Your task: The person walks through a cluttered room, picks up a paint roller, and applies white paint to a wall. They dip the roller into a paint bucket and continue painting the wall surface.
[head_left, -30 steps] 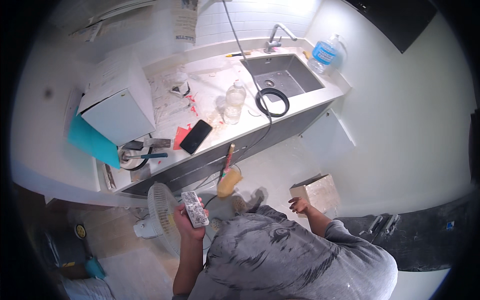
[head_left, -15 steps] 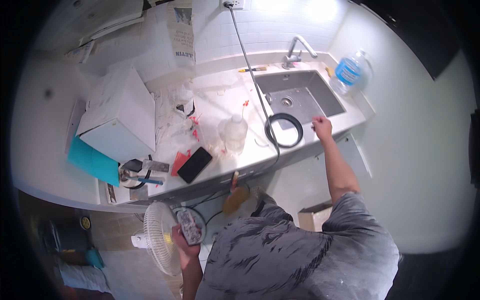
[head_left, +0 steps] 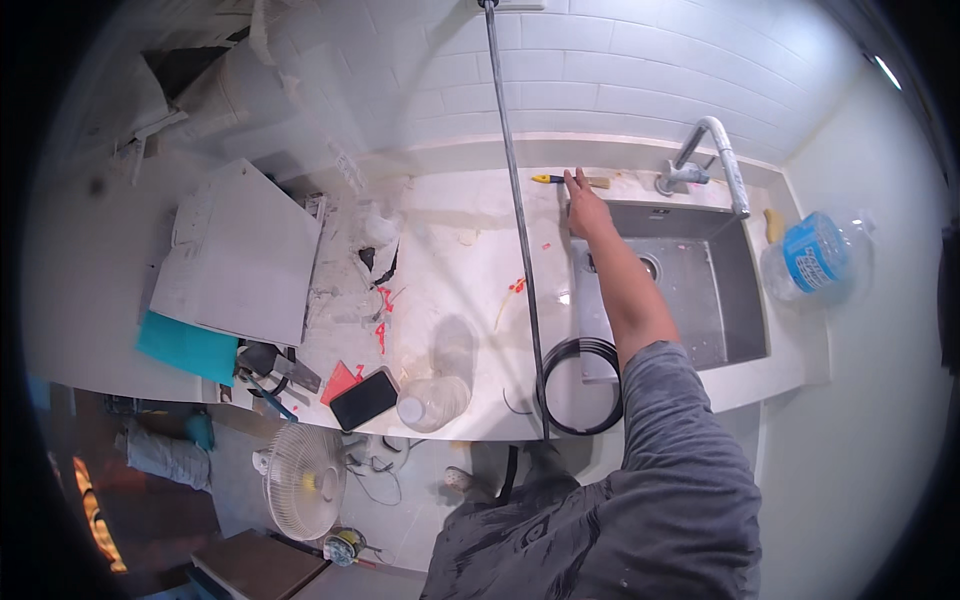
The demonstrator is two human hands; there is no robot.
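My right hand [head_left: 583, 205] stretches across the bench [head_left: 470, 270], fingers spread and empty, fingertips just touching the brush [head_left: 560, 180] lying at the back edge beside the sink [head_left: 690, 290]. My left hand is out of sight.

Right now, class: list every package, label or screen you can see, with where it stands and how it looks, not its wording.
Water jug label: blue band round a clear jug lying right of the sink.
Phone: dark blank screen, flat at the counter's front edge.
Cardboard box: pale grey, on the counter's left.
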